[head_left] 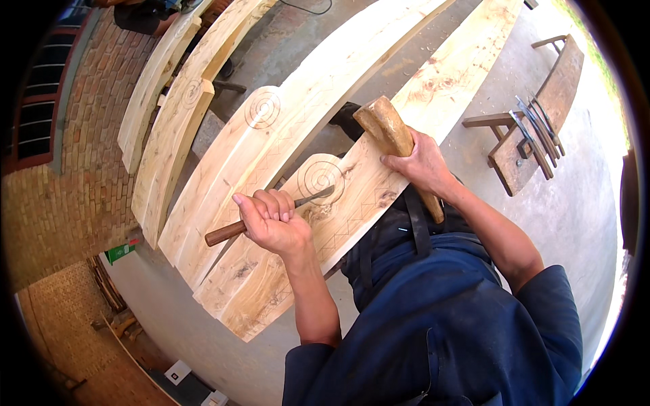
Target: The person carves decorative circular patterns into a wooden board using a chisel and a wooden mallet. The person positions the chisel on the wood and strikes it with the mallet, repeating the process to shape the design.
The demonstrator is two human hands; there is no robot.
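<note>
My left hand [274,220] is closed round a chisel [227,233] with a brown wooden handle. Its metal blade points right, the tip lying over the spiral pattern [318,179] marked on the nearest wooden beam [365,183]. Zigzag lines run along this pale beam beside the spiral. In my right hand [423,162] is a wooden mallet [384,128], gripped near its thick head. The mallet head is over the beam, apart from the chisel, and its lower end [432,206] hangs in front of my dark apron.
Beyond lies a second pale beam [298,101] with a similar spiral. More beams [183,108] stand at the left near a brick wall [95,101]. A wooden bench [562,74] at the right bears several long metal tools [538,132]. Part of another person [145,17] shows at the top left.
</note>
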